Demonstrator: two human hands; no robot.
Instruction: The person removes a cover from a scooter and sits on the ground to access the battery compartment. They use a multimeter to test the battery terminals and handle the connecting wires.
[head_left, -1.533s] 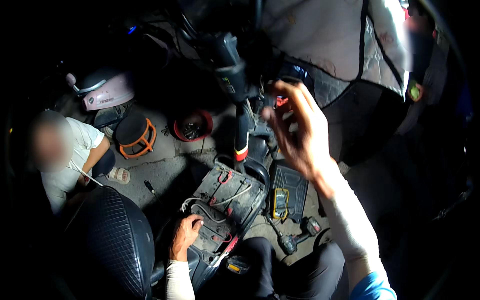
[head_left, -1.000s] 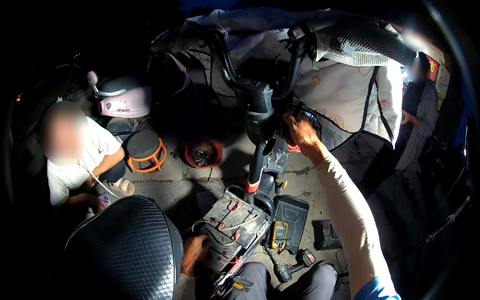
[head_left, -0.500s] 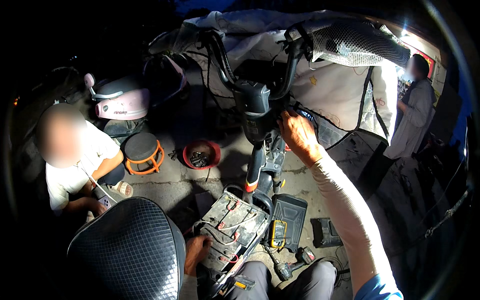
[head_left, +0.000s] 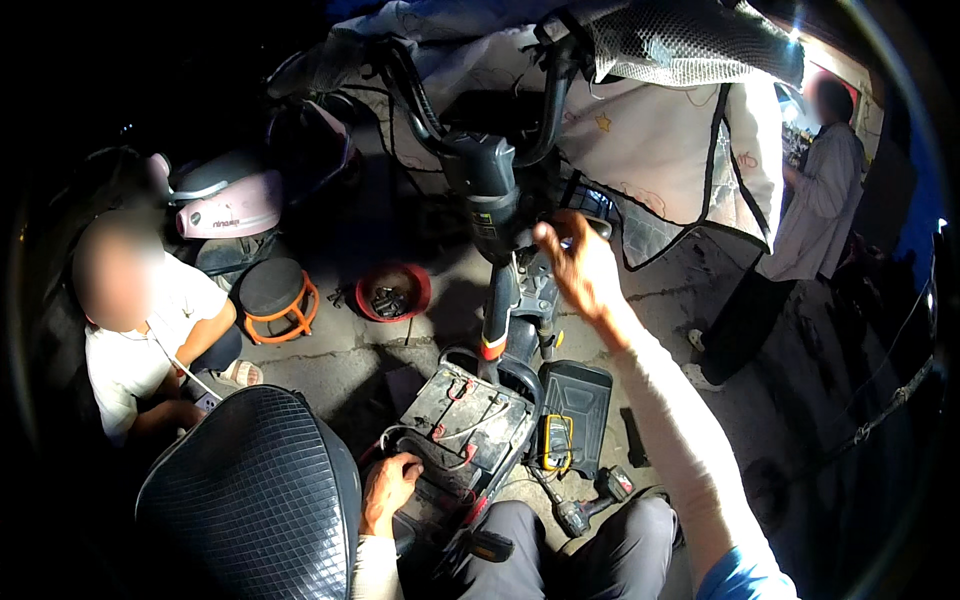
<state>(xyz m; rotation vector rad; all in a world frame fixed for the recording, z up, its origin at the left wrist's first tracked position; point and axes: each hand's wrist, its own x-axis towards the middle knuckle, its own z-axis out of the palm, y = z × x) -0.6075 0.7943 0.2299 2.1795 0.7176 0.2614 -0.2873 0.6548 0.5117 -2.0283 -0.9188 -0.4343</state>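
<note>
A stripped electric scooter's steering column (head_left: 487,215) rises ahead of me, with bare handlebars above it. Just right of the column is my right hand (head_left: 578,262), thumb toward the column and fingers curled; a small dark shape shows by the fingers, too unclear to name. Below the column lies a grey battery pack (head_left: 478,420) with red and pale wires across its top. My left hand (head_left: 388,490) is at the pack's near left edge beside the wires, fingers bent together. What is between its fingertips cannot be made out.
The black quilted seat (head_left: 255,490) stands at lower left. Right of the battery lie a black cover (head_left: 580,400), a yellow multimeter (head_left: 557,442) and a cordless drill (head_left: 590,503). A red bowl (head_left: 420,295), an orange-legged stool (head_left: 270,290) and a crouching person (head_left: 150,350) are farther left. Another person (head_left: 822,200) stands right.
My view has shifted, so the scooter sits farther left and higher. My right hand has dropped slightly lower beside the column. More of my left hand and forearm shows beside the battery.
</note>
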